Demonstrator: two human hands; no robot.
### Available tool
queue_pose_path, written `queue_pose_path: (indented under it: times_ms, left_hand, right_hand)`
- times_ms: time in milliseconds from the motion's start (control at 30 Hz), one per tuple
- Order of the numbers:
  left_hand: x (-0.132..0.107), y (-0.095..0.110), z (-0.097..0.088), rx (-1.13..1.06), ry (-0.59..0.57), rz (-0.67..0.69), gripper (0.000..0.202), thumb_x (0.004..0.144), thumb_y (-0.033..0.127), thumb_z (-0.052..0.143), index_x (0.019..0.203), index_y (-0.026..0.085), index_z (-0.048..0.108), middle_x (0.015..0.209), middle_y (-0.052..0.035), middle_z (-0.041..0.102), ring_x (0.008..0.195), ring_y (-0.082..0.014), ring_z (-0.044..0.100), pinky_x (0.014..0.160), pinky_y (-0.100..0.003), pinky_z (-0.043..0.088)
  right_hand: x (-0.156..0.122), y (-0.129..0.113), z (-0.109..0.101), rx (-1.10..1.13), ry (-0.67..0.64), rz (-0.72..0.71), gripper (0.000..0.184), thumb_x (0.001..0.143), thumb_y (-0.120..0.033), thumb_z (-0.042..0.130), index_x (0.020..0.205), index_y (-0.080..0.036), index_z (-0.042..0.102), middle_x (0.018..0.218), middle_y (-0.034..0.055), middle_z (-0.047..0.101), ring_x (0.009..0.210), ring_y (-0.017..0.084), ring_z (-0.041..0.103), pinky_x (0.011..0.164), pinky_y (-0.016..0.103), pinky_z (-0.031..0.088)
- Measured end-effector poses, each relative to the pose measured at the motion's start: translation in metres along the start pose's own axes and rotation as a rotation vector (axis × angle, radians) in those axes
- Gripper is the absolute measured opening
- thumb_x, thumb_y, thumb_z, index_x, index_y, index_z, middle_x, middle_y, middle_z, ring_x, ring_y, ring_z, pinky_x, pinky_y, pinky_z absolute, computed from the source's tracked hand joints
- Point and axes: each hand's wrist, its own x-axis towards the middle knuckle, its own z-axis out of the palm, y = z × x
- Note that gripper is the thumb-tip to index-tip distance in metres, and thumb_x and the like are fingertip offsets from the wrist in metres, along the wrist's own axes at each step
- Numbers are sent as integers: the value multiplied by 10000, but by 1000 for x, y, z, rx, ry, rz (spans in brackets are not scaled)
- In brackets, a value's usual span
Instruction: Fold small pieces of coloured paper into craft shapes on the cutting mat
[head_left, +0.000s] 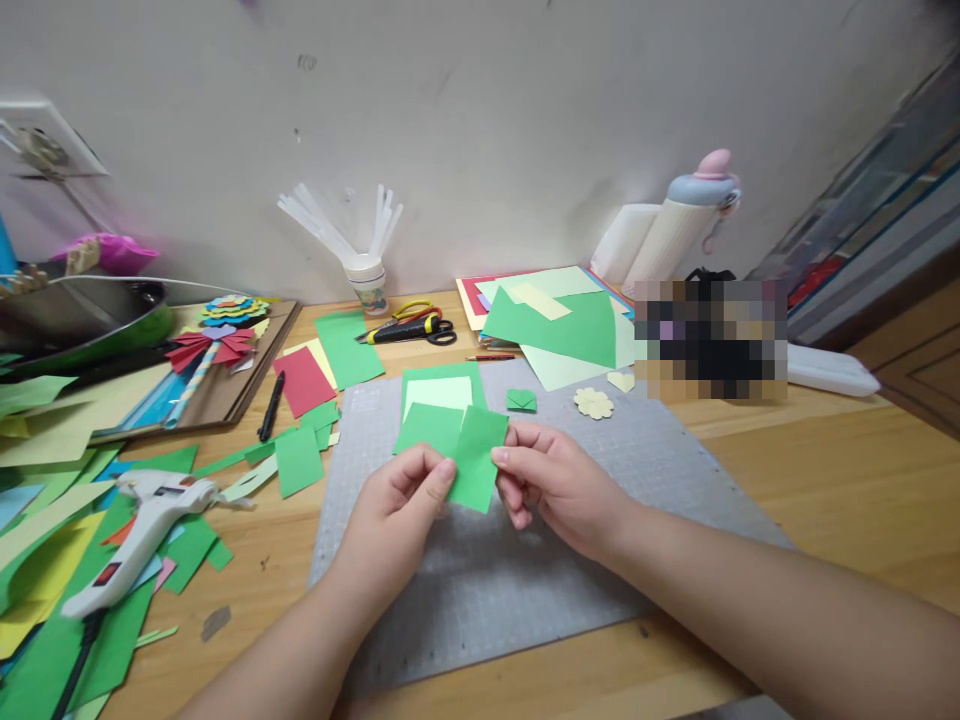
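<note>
Above the grey cutting mat [555, 590] I hold a small rectangle of green paper [478, 460]. My left hand [405, 500] pinches its left edge between thumb and fingers. The right edge is gripped by my right hand [559, 480], thumb on top. Just behind lie more green paper pieces [427, 428] and a pale green sheet [442, 392], partly covered. Farther back on the mat are a small folded green paper piece [521, 401], a cream paper flower [594, 403] and a little cream paper heart [621, 381].
A white hot glue gun [142, 530] lies among paper scraps on the left. Behind the mat are scissors [442, 332], a cup [366, 284] of white sticks and a stack of coloured paper [559, 325]. A bottle [675, 225] stands by the wall.
</note>
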Motion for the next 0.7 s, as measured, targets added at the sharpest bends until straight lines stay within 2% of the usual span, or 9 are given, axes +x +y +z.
queue_pose_path:
  times_ms: [200,300,433,567,633,700]
  left_hand:
    - [1,-6,-1,108,31,65,344,907,431,410,650,202,416,608,49,360,591,-128,344,554,-240,291]
    - [2,-5,1,46,39,18,348,893,438,435,640,199,431,577,55,369,565,-121,348,537,-231,296]
    - [5,-2,2,-148,81,-21,198,776,375,600,783,184,548,677,37,519,621,-118,456,599,-223,374]
    - [6,-3,0,-168,135,-28,151,761,316,608,775,182,538,678,32,540,638,-120,484,616,-223,379]
    - [5,-3,-1,-94,139,-25,121,770,286,593,745,185,530,644,38,517,613,-121,465,584,-222,354]
    - [3,-3,-1,90,135,14,99,771,248,579,708,188,531,622,43,490,593,-122,438,555,-225,326]
  right_hand:
    - [0,-1,0,-9,-3,4,266,799,-309,625,631,-173,470,460,-55,560,355,63,483,376,162,378]
    - [1,-1,1,-18,-4,-1,273,800,-324,628,636,-173,469,470,-55,561,366,65,490,391,172,394]
    - [3,0,1,-85,11,2,282,800,-384,627,676,-175,484,523,-47,575,422,79,539,433,192,415]
    - [5,4,2,-205,-72,66,214,785,-369,615,799,-173,530,620,-23,577,513,106,577,444,206,398]
    - [5,5,1,-268,-27,-40,232,767,-310,627,936,-193,519,787,3,588,630,120,590,496,225,431]
    - [5,5,0,-367,51,-194,304,761,-235,624,1033,-220,489,940,23,571,765,135,583,614,260,472]
